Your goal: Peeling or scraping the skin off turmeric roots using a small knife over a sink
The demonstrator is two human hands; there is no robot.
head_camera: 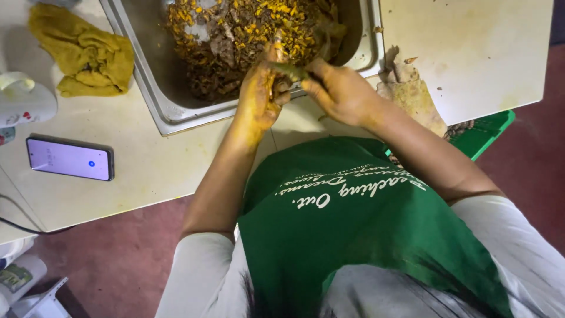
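My left hand [259, 97], stained yellow, is closed around a small root piece [276, 52] at the near rim of a metal tray [159, 94]. My right hand [341, 91], also stained, pinches a thin dark object [289, 71] that reaches across to the left hand; I cannot tell if it is a blade or a strip of peel. Both hands meet just over the tray's near edge. The tray holds a heap of orange-yellow root pieces and brown peelings [247, 29].
A yellow stained cloth [88, 56] lies at the far left of the pale table [141, 159]. A lit phone [69, 158] and a white cup [23, 103] sit at the left. A brown stained rag [412, 94] and a green crate [485, 129] are at the right.
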